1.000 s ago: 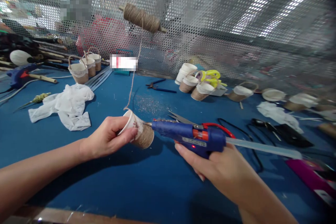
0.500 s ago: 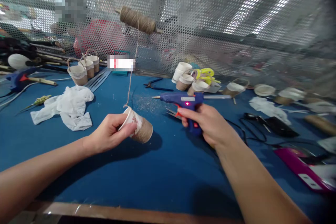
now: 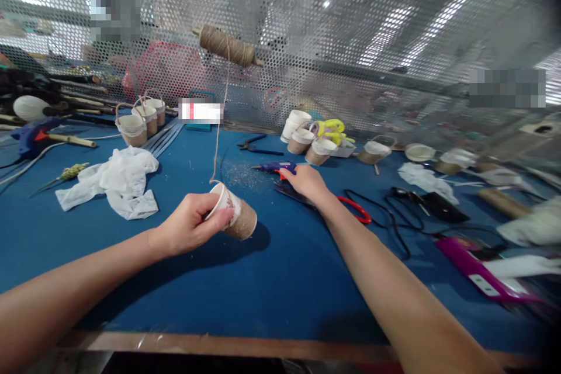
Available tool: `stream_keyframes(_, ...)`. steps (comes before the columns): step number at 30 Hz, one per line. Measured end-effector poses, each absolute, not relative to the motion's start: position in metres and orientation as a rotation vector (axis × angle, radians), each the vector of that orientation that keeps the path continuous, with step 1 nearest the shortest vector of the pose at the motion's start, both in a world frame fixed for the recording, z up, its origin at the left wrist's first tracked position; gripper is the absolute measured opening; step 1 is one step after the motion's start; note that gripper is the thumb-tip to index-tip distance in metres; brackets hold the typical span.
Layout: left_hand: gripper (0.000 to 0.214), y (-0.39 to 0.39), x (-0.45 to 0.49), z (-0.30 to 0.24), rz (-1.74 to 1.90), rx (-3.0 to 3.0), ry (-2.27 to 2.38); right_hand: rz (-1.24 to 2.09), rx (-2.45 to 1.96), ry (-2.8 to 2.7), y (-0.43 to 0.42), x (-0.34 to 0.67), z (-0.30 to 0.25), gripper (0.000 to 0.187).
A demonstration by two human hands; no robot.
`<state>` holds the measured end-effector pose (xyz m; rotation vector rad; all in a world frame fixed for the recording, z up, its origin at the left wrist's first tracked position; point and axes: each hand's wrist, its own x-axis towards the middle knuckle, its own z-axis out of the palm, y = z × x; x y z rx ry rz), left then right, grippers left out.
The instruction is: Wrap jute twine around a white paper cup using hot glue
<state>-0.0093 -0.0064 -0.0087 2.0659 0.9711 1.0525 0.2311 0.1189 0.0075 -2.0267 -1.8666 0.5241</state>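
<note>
My left hand (image 3: 190, 227) is closed around the rim of a paper cup (image 3: 239, 220) that lies tilted just above the blue table (image 3: 272, 280). Brown twine covers the cup's lower part. A strand of twine (image 3: 218, 134) runs up from the cup to a spool (image 3: 225, 45) fixed on the mesh screen. My right hand (image 3: 307, 182) is stretched far forward, fingers curled over the handle of a blue glue gun (image 3: 272, 168) that rests on the table with its nozzle pointing left. Red-handled scissors (image 3: 356, 211) lie just beside that hand.
A crumpled white cloth (image 3: 118, 180) lies at the left. Twine-wrapped cups (image 3: 309, 141) cluster at the back, with others (image 3: 134, 125) at far left. Pliers (image 3: 258, 145), a black cord (image 3: 394, 216), a second glue gun (image 3: 33, 131) and a pink object (image 3: 477, 260) are around. A person sits behind the mesh.
My right hand has carried the glue gun away from the cup, forward and down onto the table. The left hand and cup have stayed almost still.
</note>
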Motion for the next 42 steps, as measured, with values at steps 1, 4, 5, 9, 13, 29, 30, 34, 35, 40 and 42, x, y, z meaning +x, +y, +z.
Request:
stream_keyframes(1, 0.027, -0.007, -0.009, -0.009, 1.051, 2.086, 0.956, 0.501, -1.977, -1.894, 0.112, 0.227, 0.011, 0.028)
stream_keyframes(4, 0.024, -0.007, -0.009, -0.008, 1.031, 2.165, 0.9, 0.549, -1.743, -2.022, 0.087, 0.207, 0.024, 0.034)
stream_keyframes(5, 0.023, -0.007, -0.009, -0.008, 1.019, 2.198, 0.883, 0.625, -1.643, -2.089, 0.078, 0.198, 0.028, 0.037)
stream_keyframes(9, 0.021, -0.009, -0.006, -0.007, 0.983, 2.315, 0.853, 0.954, -1.24, -2.33, 0.048, 0.163, 0.046, 0.037)
stream_keyframes(13, 0.02, -0.01, -0.005, -0.004, 0.968, 2.41, 0.816, 0.933, -1.278, -2.383, 0.034, 0.144, 0.058, 0.019)
stream_keyframes(29, 0.02, -0.013, 0.001, -0.001, 1.004, 2.659, 0.656, 1.217, -1.317, -2.285, 0.041, 0.154, 0.05, 0.027)
stream_keyframes(30, 0.019, -0.013, 0.001, -0.001, 1.003, 2.689, 0.625, 1.247, -1.333, -2.277, 0.043, 0.154, 0.05, 0.026)
stream_keyframes(34, 0.018, -0.013, 0.0, -0.001, 1.017, 2.7, 0.62, 1.413, -1.26, -2.079, 0.041, 0.154, 0.049, 0.023)
stream_keyframes(35, 0.019, -0.013, -0.001, 0.0, 1.017, 2.649, 0.653, 1.457, -1.222, -1.98, 0.04, 0.156, 0.049, 0.022)
stream_keyframes(40, 0.028, -0.017, -0.003, 0.001, 0.934, 2.012, 0.896, 1.536, -1.036, -1.558, 0.03, 0.171, 0.049, 0.028)
stream_keyframes(42, 0.032, -0.017, -0.002, 0.0, 0.94, 1.779, 0.908, 1.506, -1.013, -1.492, 0.025, 0.177, 0.049, 0.03)
